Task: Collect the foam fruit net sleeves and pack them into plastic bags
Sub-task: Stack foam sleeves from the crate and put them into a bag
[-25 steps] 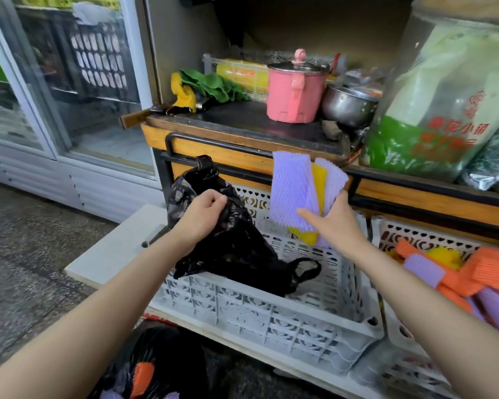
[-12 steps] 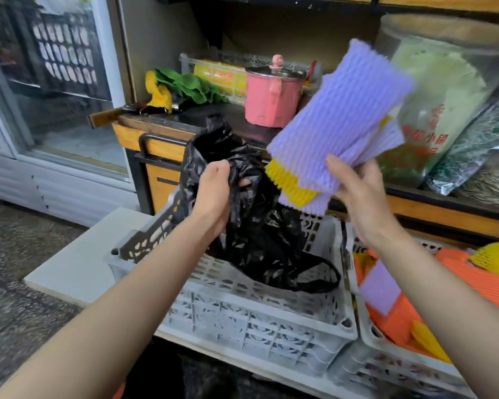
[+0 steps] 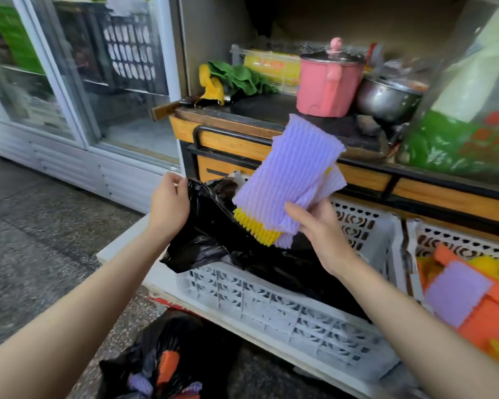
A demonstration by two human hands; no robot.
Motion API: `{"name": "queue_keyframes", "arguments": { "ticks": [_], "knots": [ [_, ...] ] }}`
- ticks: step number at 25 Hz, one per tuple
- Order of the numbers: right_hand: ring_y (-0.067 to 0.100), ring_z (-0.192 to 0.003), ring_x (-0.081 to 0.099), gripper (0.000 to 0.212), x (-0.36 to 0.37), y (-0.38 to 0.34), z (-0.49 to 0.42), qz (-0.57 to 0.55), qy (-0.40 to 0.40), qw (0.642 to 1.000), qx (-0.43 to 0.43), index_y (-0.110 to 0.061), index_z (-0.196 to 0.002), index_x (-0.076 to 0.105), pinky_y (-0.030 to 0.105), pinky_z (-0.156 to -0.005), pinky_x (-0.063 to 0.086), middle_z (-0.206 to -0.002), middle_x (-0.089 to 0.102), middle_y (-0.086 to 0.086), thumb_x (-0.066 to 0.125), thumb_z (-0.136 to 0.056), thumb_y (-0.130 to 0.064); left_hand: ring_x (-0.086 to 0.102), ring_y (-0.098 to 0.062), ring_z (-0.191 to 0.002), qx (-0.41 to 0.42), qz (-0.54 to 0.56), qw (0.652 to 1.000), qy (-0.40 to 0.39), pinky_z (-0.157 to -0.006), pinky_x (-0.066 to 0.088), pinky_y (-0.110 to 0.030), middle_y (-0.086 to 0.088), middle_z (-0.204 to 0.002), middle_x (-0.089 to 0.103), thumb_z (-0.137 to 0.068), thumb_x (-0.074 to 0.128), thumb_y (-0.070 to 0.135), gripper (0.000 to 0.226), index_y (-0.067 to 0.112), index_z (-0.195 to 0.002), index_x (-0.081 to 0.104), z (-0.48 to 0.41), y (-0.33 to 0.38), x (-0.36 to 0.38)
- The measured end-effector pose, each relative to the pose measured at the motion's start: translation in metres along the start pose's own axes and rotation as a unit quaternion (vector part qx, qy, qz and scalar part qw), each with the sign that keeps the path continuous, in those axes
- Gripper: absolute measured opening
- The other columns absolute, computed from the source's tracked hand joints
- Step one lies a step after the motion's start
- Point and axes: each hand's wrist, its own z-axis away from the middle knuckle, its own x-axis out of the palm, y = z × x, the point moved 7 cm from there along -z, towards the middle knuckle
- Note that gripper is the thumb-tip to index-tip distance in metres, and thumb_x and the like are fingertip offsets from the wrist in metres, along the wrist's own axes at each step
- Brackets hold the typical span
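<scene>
Behind everything, a brown wooden counter (image 3: pixel 234 141) with a pink metal pot (image 3: pixel 326 82) on it was seen, and below it a white plastic crate full of holes (image 3: pixel 271 306) was set. A thin black plastic bag (image 3: pixel 213 240) was laid in that crate. Its rim was pinched and pulled up by the left hand (image 3: pixel 167 205), most likely so the mouth was kept open. A flat stack of purple and yellow foam net sleeves (image 3: pixel 294 182) was gripped at its lower end by the right hand (image 3: pixel 320 231), thumb laid on the front. It was held tilted just above the bag's mouth, not yet inside. More loose orange, purple and yellow foam sleeves (image 3: pixel 455 292) were left in a second white crate (image 3: pixel 450 237) at the right. Both arms were stretched forward
</scene>
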Motion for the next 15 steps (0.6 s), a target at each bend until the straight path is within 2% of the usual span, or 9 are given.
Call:
{"name": "queue_keyframes", "arguments": {
  "ticks": [3,5,7,9,11,12,14,15],
  "knots": [
    [0.008,-0.095,0.065,0.055,0.012,0.003,0.005,-0.035,-0.054,0.998,0.01,-0.014,-0.106,0.052,0.032,-0.082,0.055,-0.095,0.07,-0.01,0.082,-0.062,-0.026,0.05,-0.027,-0.1,-0.043,0.02,0.999,0.014,-0.066,0.024,-0.023,-0.02,-0.114,0.058,-0.102,0.035,0.022,0.031,-0.002,-0.114,0.05,-0.006,-0.01,-0.009],
    [0.007,-0.091,0.066,0.054,0.018,0.014,0.004,0.012,-0.098,0.994,0.051,-0.011,-0.108,0.051,0.024,-0.075,0.054,-0.098,0.07,-0.005,0.082,-0.065,-0.021,0.05,-0.028,-0.106,-0.064,0.038,0.997,0.017,-0.071,0.027,-0.025,-0.018,-0.115,0.057,-0.102,0.034,0.023,0.031,-0.001,-0.115,0.05,-0.008,-0.012,-0.009],
    [0.005,-0.098,0.064,0.059,0.014,0.021,-0.005,0.117,-0.08,0.988,0.058,-0.009,-0.118,0.047,0.019,-0.079,0.053,-0.115,0.065,0.004,0.081,-0.069,-0.014,0.05,-0.025,-0.104,-0.071,0.047,0.996,0.006,-0.074,0.029,-0.027,-0.013,-0.108,0.056,-0.102,0.034,0.023,0.028,0.002,-0.111,0.05,-0.01,-0.012,-0.007],
    [0.006,-0.11,0.059,0.068,0.003,0.01,-0.019,0.164,-0.012,0.986,-0.004,-0.009,-0.129,0.041,0.017,-0.087,0.05,-0.127,0.058,0.005,0.078,-0.072,-0.011,0.047,-0.021,-0.093,-0.06,0.026,0.997,-0.032,-0.069,0.027,-0.025,-0.008,-0.097,0.051,-0.102,0.036,0.022,0.022,0.006,-0.103,0.051,-0.01,-0.012,0.001],
    [0.007,-0.112,0.058,0.069,-0.004,-0.008,-0.029,0.132,0.026,0.989,-0.061,-0.009,-0.128,0.041,0.019,-0.088,0.049,-0.125,0.058,0.001,0.079,-0.071,-0.016,0.045,-0.02,-0.084,-0.033,-0.019,0.996,-0.082,-0.066,0.028,-0.028,-0.009,-0.087,0.049,-0.101,0.038,0.02,0.019,0.009,-0.089,0.05,-0.007,-0.011,0.014],
    [0.008,-0.111,0.059,0.064,-0.004,-0.015,-0.029,0.09,0.02,0.993,-0.07,-0.01,-0.124,0.044,0.022,-0.087,0.05,-0.12,0.061,-0.001,0.077,-0.07,-0.02,0.046,-0.021,-0.083,-0.022,-0.026,0.995,-0.095,-0.066,0.029,-0.029,-0.011,-0.085,0.049,-0.1,0.039,0.019,0.02,0.009,-0.085,0.048,-0.005,-0.012,0.019],
    [0.008,-0.103,0.064,0.045,0.005,-0.014,-0.024,0.005,-0.035,0.999,-0.024,-0.015,-0.113,0.05,0.027,-0.081,0.054,-0.106,0.068,-0.009,0.069,-0.072,-0.018,0.047,-0.022,-0.085,-0.03,-0.01,0.996,-0.088,-0.068,0.029,-0.029,-0.011,-0.087,0.049,-0.101,0.038,0.019,0.022,0.011,-0.082,0.046,-0.005,-0.012,0.021],
    [0.007,-0.099,0.065,0.039,0.013,-0.007,-0.02,0.001,-0.079,0.997,0.018,-0.017,-0.109,0.052,0.027,-0.077,0.055,-0.101,0.07,-0.011,0.066,-0.073,-0.016,0.047,-0.022,-0.087,-0.039,0.003,0.996,-0.081,-0.067,0.027,-0.028,-0.01,-0.088,0.049,-0.101,0.037,0.02,0.022,0.012,-0.082,0.045,-0.007,-0.012,0.02]
  ]
}}
